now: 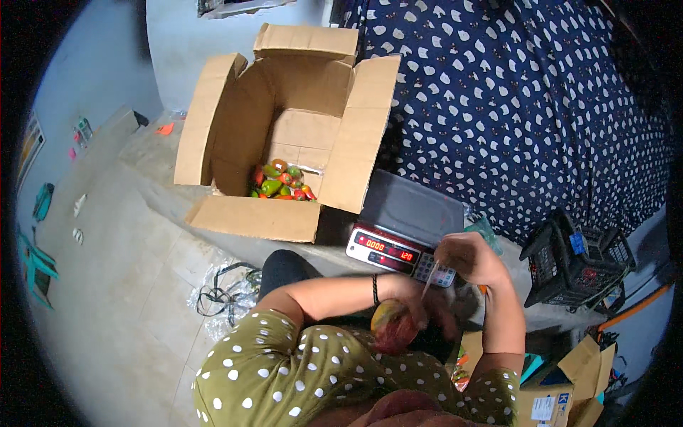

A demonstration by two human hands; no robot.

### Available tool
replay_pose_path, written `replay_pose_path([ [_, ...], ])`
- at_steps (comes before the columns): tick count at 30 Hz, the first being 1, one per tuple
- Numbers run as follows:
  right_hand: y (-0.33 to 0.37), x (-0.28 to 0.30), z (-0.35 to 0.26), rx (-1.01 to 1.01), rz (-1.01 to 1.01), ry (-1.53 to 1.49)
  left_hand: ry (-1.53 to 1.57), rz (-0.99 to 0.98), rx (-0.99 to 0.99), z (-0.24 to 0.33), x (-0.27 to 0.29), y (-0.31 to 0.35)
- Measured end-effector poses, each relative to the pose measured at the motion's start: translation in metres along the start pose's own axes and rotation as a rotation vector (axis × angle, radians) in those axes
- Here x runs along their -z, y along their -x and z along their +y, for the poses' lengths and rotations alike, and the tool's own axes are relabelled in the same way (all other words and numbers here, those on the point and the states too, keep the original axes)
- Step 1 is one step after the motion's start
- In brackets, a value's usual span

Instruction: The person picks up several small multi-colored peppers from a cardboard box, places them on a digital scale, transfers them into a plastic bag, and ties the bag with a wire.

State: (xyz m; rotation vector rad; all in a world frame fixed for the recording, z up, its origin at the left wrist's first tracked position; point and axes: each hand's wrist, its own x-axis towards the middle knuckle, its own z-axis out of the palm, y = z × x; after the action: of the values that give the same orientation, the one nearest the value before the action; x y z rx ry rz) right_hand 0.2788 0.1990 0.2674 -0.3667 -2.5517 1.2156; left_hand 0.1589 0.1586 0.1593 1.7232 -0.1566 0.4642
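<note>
A bulging bag (395, 329) with red and yellow contents hangs against my lap. My left hand (418, 293), a dark bracelet at its wrist, is closed at the bag's top; its fingers are partly blurred. Higher and to the right, my right hand (469, 256) pinches a thin pale strip (428, 279) that runs down to the left hand. Just beyond the hands sits a digital scale (384, 249) with a lit red display and a bare dark pan. Red and green peppers (281, 181) lie inside the open cardboard box (249, 219) at the far left.
Black plastic crates (562, 263) stand to the right. Near my right elbow are another cardboard box (551, 406) and packed peppers (462, 366). Clear plastic with black straps (224, 292) lies on the floor at left. A dark blue patterned cloth (512, 107) hangs behind the scale.
</note>
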Motion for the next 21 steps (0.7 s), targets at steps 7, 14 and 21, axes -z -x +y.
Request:
replay_pose_path([
  [7,-0.002,0.026,0.034,-0.136,0.194,0.556,-0.03,0.368,0.34,-0.037,0.013,0.049],
  [14,-0.031,0.01,0.078,-0.349,0.361,-0.728,-0.767,0.407,0.677,0.013,-0.041,0.039],
  [21,-0.017,-0.001,0.04,-0.3,0.11,-0.569,-1.49,1.204,0.16,0.06,0.013,0.046],
])
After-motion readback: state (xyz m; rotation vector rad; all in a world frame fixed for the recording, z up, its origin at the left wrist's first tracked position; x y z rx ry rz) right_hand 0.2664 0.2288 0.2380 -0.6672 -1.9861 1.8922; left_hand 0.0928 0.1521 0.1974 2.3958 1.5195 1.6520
